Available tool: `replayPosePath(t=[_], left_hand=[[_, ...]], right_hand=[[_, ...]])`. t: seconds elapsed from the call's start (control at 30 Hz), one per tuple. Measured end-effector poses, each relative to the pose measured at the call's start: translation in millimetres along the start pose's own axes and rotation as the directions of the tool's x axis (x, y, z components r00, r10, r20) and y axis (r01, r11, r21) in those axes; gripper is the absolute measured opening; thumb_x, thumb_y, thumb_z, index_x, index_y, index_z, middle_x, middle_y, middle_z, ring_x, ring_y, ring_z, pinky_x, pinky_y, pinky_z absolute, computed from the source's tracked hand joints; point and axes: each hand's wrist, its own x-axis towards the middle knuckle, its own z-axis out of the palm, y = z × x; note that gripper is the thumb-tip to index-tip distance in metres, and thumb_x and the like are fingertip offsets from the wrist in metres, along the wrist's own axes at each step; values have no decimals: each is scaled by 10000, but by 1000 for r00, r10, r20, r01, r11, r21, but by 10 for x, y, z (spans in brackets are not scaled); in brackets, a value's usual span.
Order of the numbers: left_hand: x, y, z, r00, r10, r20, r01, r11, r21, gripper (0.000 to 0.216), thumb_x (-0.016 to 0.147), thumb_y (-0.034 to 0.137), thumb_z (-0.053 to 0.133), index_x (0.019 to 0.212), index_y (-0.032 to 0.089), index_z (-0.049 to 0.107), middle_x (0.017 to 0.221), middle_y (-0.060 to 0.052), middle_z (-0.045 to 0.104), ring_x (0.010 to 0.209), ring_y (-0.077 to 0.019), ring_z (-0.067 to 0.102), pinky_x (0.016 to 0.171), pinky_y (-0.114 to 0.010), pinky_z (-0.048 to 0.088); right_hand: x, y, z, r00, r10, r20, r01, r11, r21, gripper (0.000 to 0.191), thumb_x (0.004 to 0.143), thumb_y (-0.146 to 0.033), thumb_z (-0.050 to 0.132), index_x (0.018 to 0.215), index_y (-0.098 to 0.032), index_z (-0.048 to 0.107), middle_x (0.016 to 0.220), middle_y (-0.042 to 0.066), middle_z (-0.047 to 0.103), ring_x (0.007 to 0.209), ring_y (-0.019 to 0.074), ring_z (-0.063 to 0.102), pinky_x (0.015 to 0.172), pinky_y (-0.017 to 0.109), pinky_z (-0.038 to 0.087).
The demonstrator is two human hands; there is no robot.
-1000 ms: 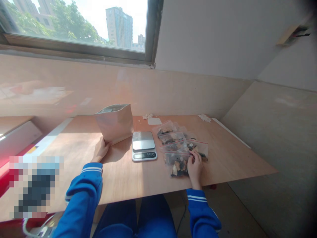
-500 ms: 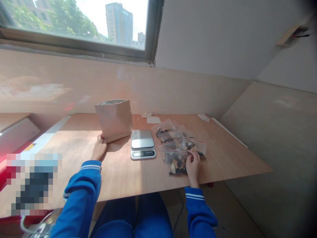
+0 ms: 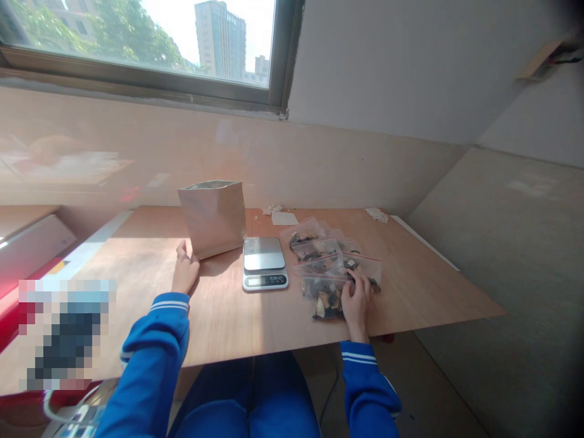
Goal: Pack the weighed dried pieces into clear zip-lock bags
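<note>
Near the bench's (image 3: 433, 292) front edge, I see the right hand (image 3: 354, 298) pinching the front zip bag (image 3: 325, 298), already filled, atop a pile of filled bags (image 3: 319, 246). Scale (image 3: 264, 261) bare. Left hand (image 3: 185, 272) slack against the open pouch (image 3: 214, 216).

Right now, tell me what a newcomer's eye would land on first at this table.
A tall pouch, open at the top, stands mid-table in sunlight, with the left hand at its base. Right of it sits a small digital scale, then a heap of clear zip bags filled with dark dried pieces; the right hand grips the nearest bag.
</note>
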Motion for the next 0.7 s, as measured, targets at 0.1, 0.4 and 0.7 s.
replayPosePath(t=[0.1,0.4,0.7], left_hand=[[-31,-13,8,999,-6,-39,5,1000,-30,691,842,270,512,1448,79,239,1482,-231,324,1391,-317,326,1149,-445,283],[-211,105,-66,963,33,-266,-27,999,26,399,796,151,473,1194,166,442,1245,-131,495,1127,-217,555,973,-382,464],[-403,362,-55,951,279,-134,-284,958,-23,189,803,147,407,912,194,554,955,-71,575,909,-192,581,845,-339,498]], right_hand=[[-12,-134,-31,983,-147,111,154,986,-56,368,892,-218,386,1163,-207,635,1323,118,559,1267,271,462,1038,499,359],[-57,-238,-24,915,-251,317,263,965,5,363,890,-263,401,1180,-216,614,1142,79,660,1141,253,532,970,415,364],[174,-1035,-356,888,-136,440,129,991,46,201,858,-343,501,805,-225,654,813,42,659,798,217,567,845,382,367]])
